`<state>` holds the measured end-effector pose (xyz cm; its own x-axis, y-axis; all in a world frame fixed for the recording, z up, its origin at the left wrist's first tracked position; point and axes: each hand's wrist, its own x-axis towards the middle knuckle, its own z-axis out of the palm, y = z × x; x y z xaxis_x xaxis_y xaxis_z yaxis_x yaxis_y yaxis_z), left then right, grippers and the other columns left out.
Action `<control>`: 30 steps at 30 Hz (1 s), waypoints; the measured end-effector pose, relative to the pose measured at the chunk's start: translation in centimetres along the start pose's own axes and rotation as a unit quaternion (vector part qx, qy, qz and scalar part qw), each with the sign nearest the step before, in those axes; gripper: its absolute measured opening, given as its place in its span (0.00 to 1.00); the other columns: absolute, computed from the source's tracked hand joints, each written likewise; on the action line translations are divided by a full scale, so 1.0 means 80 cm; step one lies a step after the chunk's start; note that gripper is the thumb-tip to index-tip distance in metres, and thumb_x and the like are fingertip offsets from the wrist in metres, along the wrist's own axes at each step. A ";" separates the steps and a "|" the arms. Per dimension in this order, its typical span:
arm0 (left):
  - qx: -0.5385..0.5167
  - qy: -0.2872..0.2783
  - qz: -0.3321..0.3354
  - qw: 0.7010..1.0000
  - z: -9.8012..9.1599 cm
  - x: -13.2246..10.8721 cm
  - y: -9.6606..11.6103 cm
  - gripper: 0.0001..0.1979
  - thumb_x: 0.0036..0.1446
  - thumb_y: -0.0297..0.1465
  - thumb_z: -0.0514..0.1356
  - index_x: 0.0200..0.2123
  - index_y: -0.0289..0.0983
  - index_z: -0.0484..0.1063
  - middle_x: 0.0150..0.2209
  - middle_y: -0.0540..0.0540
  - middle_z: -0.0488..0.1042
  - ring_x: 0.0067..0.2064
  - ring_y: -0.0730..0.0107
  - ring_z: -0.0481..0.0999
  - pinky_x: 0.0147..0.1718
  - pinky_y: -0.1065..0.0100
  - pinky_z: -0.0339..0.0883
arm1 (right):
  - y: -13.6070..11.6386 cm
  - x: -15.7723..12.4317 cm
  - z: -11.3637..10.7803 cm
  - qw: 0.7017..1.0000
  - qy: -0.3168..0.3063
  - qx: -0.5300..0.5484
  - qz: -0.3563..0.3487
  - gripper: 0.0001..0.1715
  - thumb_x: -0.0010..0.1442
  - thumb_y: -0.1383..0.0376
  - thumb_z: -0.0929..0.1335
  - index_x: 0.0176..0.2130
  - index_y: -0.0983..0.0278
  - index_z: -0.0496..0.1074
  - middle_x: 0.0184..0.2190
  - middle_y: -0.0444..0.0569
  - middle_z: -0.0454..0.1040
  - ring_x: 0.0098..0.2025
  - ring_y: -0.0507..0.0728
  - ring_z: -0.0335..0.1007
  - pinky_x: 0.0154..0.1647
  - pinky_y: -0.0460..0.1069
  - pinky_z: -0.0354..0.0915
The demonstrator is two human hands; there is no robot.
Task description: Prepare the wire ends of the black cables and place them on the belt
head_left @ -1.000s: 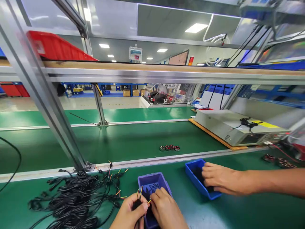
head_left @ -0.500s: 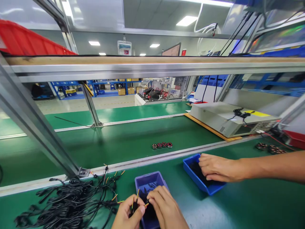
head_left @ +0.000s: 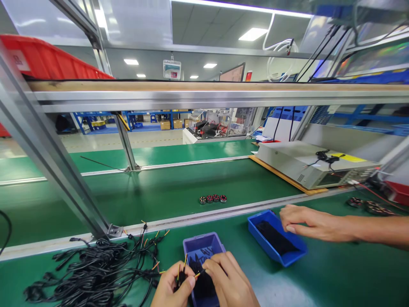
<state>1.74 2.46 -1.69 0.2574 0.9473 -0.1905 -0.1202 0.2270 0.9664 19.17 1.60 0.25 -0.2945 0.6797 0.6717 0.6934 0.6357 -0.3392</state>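
My left hand (head_left: 174, 283) is closed around the ends of black cables, whose bare-ended yellow and red wires (head_left: 185, 262) stick up between thumb and fingers. Close beside it, my right hand (head_left: 231, 279) pinches a small black piece (head_left: 202, 273) at the tip of one wire; its exact kind is too small to tell. Under both hands stands a purple-blue bin (head_left: 204, 238) with small black parts in it. To the left lies a tangled heap of black cables (head_left: 86, 273) with coloured wire ends.
Another person's hand (head_left: 306, 221) hovers by the right edge of a blue bin (head_left: 277, 256) holding black pieces. Several small round motors (head_left: 212, 199) sit beyond the metal rail. A grey instrument (head_left: 297, 157) stands back right; a metal post (head_left: 64, 170) rises at left.
The other person's hand has lifted out of the blue bin and moved right. My hands stay together at the wires, the right one shifted slightly right. The view has tilted a little.
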 end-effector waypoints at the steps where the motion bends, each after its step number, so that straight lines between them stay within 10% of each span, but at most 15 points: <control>1: 0.000 -0.002 -0.001 1.000 -0.001 0.000 -0.002 0.30 0.43 0.60 0.65 0.25 0.38 0.67 0.13 0.62 0.52 0.14 0.83 0.47 0.17 0.73 0.37 | 0.001 -0.001 0.002 1.000 0.006 0.001 0.000 0.17 0.69 0.75 0.57 0.39 0.61 0.71 0.32 0.49 0.73 0.33 0.56 0.70 0.34 0.49 0.70; 30: -0.024 -0.019 -0.014 0.999 0.000 -0.002 0.002 0.30 0.43 0.60 0.65 0.27 0.39 0.65 0.13 0.63 0.50 0.15 0.83 0.44 0.16 0.75 0.40 | 0.001 -0.007 0.003 0.998 -0.042 0.035 0.022 0.15 0.69 0.75 0.58 0.41 0.61 0.69 0.33 0.49 0.73 0.35 0.57 0.71 0.37 0.50 0.70</control>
<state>1.69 2.36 -1.48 0.2972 0.9316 -0.2091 -0.1574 0.2638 0.9517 19.19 1.37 -0.30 -0.3208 0.7342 0.5983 0.6597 0.6265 -0.4151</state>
